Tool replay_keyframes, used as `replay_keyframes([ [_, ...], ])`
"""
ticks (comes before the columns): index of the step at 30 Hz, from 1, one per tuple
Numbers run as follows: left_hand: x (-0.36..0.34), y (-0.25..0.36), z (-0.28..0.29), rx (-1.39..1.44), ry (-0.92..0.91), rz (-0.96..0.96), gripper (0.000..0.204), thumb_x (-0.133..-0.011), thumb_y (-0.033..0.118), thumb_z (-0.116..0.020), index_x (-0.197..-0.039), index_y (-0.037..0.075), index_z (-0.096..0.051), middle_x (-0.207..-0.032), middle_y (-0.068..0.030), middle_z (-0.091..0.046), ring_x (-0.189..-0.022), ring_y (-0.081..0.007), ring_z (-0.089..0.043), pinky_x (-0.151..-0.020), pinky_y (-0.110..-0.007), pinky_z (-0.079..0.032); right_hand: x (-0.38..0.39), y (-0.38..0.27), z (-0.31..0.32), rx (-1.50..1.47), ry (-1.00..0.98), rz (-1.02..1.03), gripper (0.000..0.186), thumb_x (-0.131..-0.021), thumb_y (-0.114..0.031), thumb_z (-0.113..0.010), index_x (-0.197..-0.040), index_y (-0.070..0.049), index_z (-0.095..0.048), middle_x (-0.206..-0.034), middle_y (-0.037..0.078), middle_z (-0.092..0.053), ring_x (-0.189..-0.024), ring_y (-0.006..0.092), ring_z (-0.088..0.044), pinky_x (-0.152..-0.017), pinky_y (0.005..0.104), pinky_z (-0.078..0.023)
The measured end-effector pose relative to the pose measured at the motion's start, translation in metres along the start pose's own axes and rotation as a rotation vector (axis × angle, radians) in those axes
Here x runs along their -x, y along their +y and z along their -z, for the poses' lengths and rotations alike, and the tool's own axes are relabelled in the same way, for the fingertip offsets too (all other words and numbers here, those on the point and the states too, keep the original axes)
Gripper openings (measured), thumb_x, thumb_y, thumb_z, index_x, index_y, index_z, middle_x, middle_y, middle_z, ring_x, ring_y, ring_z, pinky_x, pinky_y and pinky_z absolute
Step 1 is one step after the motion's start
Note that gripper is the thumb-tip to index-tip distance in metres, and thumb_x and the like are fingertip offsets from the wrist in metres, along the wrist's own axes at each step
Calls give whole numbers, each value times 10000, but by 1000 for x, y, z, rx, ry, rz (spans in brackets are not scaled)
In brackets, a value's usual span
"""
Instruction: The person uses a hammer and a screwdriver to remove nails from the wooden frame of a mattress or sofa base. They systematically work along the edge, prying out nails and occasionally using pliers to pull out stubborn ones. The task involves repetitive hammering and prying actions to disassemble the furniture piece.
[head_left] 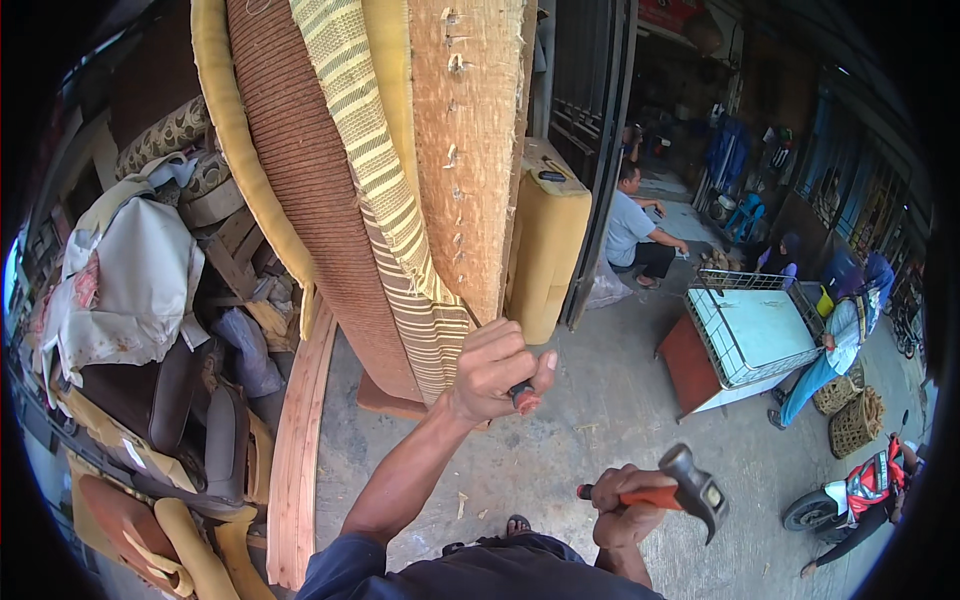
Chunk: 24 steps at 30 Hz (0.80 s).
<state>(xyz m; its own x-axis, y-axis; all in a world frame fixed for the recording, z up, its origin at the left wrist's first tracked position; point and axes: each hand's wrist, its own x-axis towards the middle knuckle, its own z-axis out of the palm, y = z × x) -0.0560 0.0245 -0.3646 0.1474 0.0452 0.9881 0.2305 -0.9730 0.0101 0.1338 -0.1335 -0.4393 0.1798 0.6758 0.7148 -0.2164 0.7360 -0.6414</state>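
Observation:
My left hand (488, 368) is closed around a tool with a red and black handle (524, 398), its thin shaft pointing up toward a wooden panel (480, 120). Most of that tool is hidden by my fist. Torn staple marks run down the panel's pale surface. Beside it hang yellow-and-brown striped fabric (370, 130) and brown ribbed upholstery (300, 180); my left fist is against the lower end of the striped cloth. Lower right, my right hand (618, 505) grips a claw hammer (690, 490) by its orange and black handle, apart from the panel.
Wooden planks (300, 460) and heaped upholstery scraps (130, 290) lie at left. A foam block (552, 240) stands behind the panel. At right are a wire-railed cart (750, 330), a seated person (640, 225), a standing person (855, 330), baskets (857, 420) and a motorcycle (850, 495).

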Motion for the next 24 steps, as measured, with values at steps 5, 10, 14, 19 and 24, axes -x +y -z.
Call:
replay_keyframes([
  [5,0,1,-1,-25,-48,5,425,-792,-26,-721,-547,51,-383,-565,-41,-277,-459,-209,-315,-460,-370,-242,-6,28,3,876,-289,150,225,-976,-207,-588,-854,-69,-458,-608,63,-445,-425,162,-420,-408,356,-348],
  [10,-11,2,0,-26,-52,-22,434,-791,-28,-723,-553,56,-370,-569,-42,-261,-463,-210,-317,-460,-372,-240,0,54,10,147,-232,371,334,-1048,-315,-510,-843,-51,-504,-618,34,-432,-503,166,-434,-493,339,-349],
  [14,-9,-3,-6,-81,-57,-18,441,-786,-43,-725,-558,58,-362,-572,-50,-283,-466,-213,-320,-462,-371,-242,4,29,9,732,-142,-35,211,-978,-150,-562,-811,-40,-629,-616,87,-552,-488,280,-553,-502,398,-430],
  [19,-5,-11,-24,-142,-131,18,392,-814,-21,-713,-578,57,-409,-567,-62,-328,-471,-231,-367,-468,-387,-270,-15,33,-2,795,-142,-69,161,-966,-145,-630,-1041,-13,-683,-732,150,-637,-535,303,-596,-527,378,-480],
  [24,-18,-2,-33,-279,-295,177,307,-812,53,-705,-598,64,-485,-565,-99,-435,-486,-306,-451,-489,-431,-355,-26,29,16,636,88,-146,258,-1048,-277,-535,-1062,-24,-586,-719,85,-534,-554,213,-499,-536,337,-419],
])
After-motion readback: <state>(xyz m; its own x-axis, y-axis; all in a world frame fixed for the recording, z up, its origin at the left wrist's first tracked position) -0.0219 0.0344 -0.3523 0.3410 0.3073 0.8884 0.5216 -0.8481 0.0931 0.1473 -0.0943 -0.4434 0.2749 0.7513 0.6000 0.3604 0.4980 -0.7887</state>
